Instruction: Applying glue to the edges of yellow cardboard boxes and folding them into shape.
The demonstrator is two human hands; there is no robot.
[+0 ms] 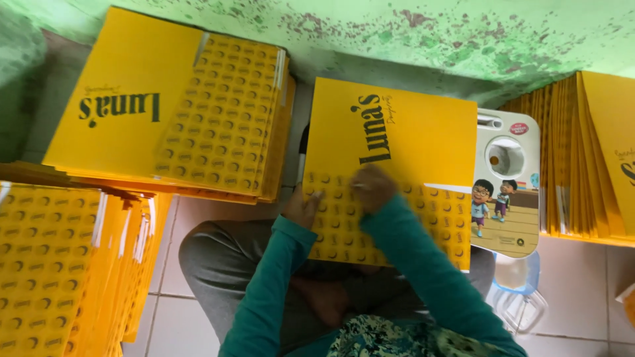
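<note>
A yellow cardboard book cover [403, 139] with black lettering and a studded brick pattern lies on my lap. My left hand [302, 208] rests on its lower left edge, fingers curled against the card. My right hand [372, 187] presses on the studded part near the middle, fingers bent. Both arms wear teal sleeves. A board book [507, 185] with two cartoon children and a round cut-out sticks out from under the cover's right side.
A stack of the same yellow covers [165, 106] sits at upper left, another pile [59, 264] at lower left, and upright covers [589, 158] at right. A clear plastic container [519, 291] stands on white floor tiles. A stained green wall [430, 33] runs behind.
</note>
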